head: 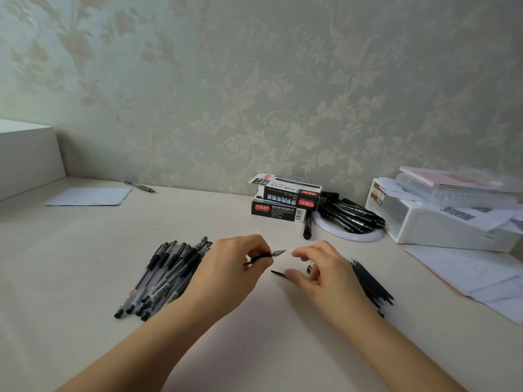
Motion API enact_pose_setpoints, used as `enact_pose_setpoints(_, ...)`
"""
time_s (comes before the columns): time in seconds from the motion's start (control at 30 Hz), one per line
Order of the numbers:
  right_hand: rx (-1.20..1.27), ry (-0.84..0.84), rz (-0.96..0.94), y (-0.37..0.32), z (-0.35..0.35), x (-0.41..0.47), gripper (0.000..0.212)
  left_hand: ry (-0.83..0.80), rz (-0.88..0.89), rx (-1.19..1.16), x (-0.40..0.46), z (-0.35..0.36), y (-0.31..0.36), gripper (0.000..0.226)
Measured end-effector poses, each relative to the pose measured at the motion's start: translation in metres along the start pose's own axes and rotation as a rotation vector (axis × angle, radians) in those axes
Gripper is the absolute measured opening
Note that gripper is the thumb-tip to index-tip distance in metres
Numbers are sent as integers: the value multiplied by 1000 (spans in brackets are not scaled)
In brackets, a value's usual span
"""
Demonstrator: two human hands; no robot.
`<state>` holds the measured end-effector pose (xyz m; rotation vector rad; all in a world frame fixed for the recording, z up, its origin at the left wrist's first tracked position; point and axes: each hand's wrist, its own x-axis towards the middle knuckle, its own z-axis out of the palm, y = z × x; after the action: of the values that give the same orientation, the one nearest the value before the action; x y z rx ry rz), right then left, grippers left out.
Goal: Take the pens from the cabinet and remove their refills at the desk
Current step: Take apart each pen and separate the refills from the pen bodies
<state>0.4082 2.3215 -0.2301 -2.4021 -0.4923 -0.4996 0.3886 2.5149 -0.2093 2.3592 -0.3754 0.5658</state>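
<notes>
Near left on desk [85,250]: heap of pens [167,274], apparently awaiting stripping. Left hand [232,267] pinches pen in work [266,256], tip pointing right. Right hand [319,267] just apart, fingers curled; whether pinching small dark piece [278,274], cannot tell. Right: pulled refills [370,281] piled. Judged roughly midway.

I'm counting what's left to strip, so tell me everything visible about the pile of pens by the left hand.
The pile of pens lies flat on the desk, roughly a dozen overlapping gel pens fanned diagonally, dark caps toward the near left. Barrels look like clear or smoky plastic with dark grips and printed labels; one shows a small red mark. The left hand partly covers the pile's right edge; contact is unclear.
</notes>
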Motion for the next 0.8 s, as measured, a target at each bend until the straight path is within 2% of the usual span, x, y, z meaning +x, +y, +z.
enact_pose_setpoints(0.07,-28,-65,-11,1,3,-1,35,-7,-24,0,0,1,-1,4)
enact_pose_setpoints(0.13,-32,-105,-30,1,5,-2,36,-19,-34,2,0,2,-2,4)
enact_pose_setpoints(0.3,-56,-117,-52,0,4,-1,13,-60,-23,11,-2,3,-3,4)
enact_pose_setpoints(0.53,-78,-120,-55,-2,3,-2,3,-105,-19,22,-3,5,-6,3)
enact_pose_setpoints(0.8,173,-49,36,-7,-6,1,11,-128,-57,55,0,1,-11,3)
